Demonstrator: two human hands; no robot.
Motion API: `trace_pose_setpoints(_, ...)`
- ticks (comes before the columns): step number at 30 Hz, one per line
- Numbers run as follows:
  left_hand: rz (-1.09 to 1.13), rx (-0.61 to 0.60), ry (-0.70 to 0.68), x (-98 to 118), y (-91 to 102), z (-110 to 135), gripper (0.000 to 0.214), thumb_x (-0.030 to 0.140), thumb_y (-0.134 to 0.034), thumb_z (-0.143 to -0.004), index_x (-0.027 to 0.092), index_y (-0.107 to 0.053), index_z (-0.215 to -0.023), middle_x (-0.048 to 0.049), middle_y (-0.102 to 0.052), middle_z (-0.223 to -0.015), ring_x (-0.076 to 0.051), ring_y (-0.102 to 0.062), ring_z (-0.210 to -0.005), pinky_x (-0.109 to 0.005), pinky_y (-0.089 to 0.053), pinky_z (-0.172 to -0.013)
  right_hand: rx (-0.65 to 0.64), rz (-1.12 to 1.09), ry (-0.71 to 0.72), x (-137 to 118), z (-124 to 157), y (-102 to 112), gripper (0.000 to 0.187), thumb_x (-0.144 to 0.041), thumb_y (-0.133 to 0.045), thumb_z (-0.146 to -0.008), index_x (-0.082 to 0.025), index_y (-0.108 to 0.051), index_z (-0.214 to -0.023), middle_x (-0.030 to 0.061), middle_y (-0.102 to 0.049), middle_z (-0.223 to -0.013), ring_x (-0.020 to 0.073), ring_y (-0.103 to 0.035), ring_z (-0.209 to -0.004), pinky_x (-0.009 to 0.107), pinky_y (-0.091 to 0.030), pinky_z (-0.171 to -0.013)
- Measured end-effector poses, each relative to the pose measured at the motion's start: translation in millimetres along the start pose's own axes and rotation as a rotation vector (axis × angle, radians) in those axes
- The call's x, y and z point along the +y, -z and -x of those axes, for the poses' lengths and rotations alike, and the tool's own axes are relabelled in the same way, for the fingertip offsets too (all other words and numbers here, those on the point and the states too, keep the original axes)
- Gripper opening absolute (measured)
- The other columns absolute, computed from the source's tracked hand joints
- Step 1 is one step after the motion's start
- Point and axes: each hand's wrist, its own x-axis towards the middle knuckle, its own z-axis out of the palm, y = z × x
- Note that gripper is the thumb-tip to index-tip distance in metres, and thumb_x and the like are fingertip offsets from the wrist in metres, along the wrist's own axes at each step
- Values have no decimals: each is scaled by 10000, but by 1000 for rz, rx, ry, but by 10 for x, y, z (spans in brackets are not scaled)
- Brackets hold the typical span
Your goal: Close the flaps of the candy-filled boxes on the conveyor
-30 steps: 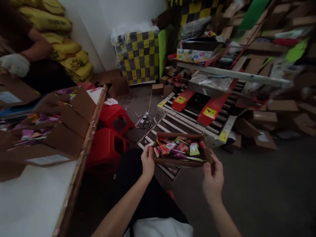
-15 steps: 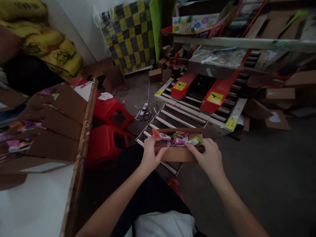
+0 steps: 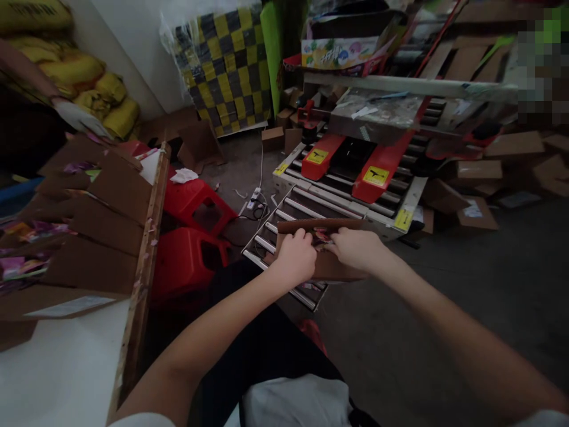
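Note:
In front of my lap, an open cardboard box [image 3: 335,271] lies on the end of a roller conveyor. Small wrapped packets [image 3: 320,236] show inside it between my hands, mostly covered. My left hand [image 3: 297,255] is at the box's left part, its fingers curled down over the near side with the tips hidden. From the right, my right hand [image 3: 355,248] reaches over the box, fingers bent together among the packets. What either hand grips cannot be made out.
Left, a white table [image 3: 66,356] bears cardboard boxes [image 3: 95,261] with colourful packets. Beside it stand red stools [image 3: 189,261]. A co-worker's gloved hand [image 3: 82,117] is above the boxes. The roller conveyor [image 3: 306,207] leads to a machine with red guides [image 3: 373,175]; cartons [image 3: 478,213] lie right.
Both my hands have moved from the box's ends inward over its contents, fingers now curled. The box's flaps now stand more raised. The co-worker's gloved hand has come over the boxes.

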Motion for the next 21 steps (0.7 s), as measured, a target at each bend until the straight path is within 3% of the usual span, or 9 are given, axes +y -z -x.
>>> trace_pose_setpoints(4,6,-137,1,-33,52,-176,339,222,-477,-814,62,-672,-1040,-208,-620,-1088,-316,-502,-1059,-436,-415,-852,33,-11,-33,28,-250,38,286,-367,-589,-822,-108,-709,-795,193,-678,-753,294,-663,-774,360,-465,-657)
trace_pose_setpoints(7,32,-155,5,-89,17,-217,358,230,-481,-810,68,-658,-1075,-206,-645,-1076,-304,-558,-1023,-425,-426,-858,77,-5,-64,-10,-125,13,263,-302,-561,-841,-88,-703,-782,196,-675,-759,303,-660,-756,372,-468,-641)
trace_pose_setpoints(9,45,-135,7,-120,-29,-202,344,230,-475,-812,88,-667,-1059,-191,-654,-1076,-298,-568,-1030,-410,-437,-850,178,-16,-77,-47,49,-30,249,-295,-548,-849,-92,-690,-881,193,-672,-866,309,-645,-832,393,-471,-696)
trace_pose_setpoints(12,62,-62,28,-142,-95,-151,339,227,-443,-831,94,-666,-1049,-178,-643,-1110,-292,-554,-1063,-402,-434,-869,580,-73,-54,-118,250,-138,461,-298,-591,-818,-98,-531,-1229,219,-535,-1242,344,-498,-1143,474,-403,-904)
trace_pose_setpoints(14,66,6,52,-140,-129,-116,338,221,-430,-841,81,-665,-1038,-183,-640,-1094,-292,-550,-1063,-407,-428,-883,774,-114,30,-173,288,-239,589,-269,-598,-804,-103,-414,-1338,209,-406,-1384,345,-362,-1273,519,-317,-997)
trace_pose_setpoints(16,71,72,72,-124,-168,-69,320,214,-434,-841,78,-673,-1005,-180,-643,-1051,-291,-552,-1043,-412,-425,-888,787,-149,136,-218,274,-355,456,-231,-543,-833,-131,-492,-1275,175,-393,-1404,323,-322,-1307,517,-297,-1016)
trace_pose_setpoints(18,71,134,95,-92,-238,17,307,210,-426,-849,91,-675,-983,-166,-634,-1029,-290,-541,-1039,-422,-421,-897,788,-188,187,-240,255,-466,260,-226,-490,-866,-161,-629,-1075,146,-457,-1357,305,-362,-1283,486,-332,-991)
trace_pose_setpoints(21,124,305,101,-25,-394,260,328,154,-382,-864,113,-625,-1080,-139,-593,-1082,-252,-515,-1054,-388,-423,-912,837,-223,136,-234,290,-578,224,-285,-478,-894,-193,-677,-944,115,-567,-1245,283,-453,-1189,453,-350,-949)
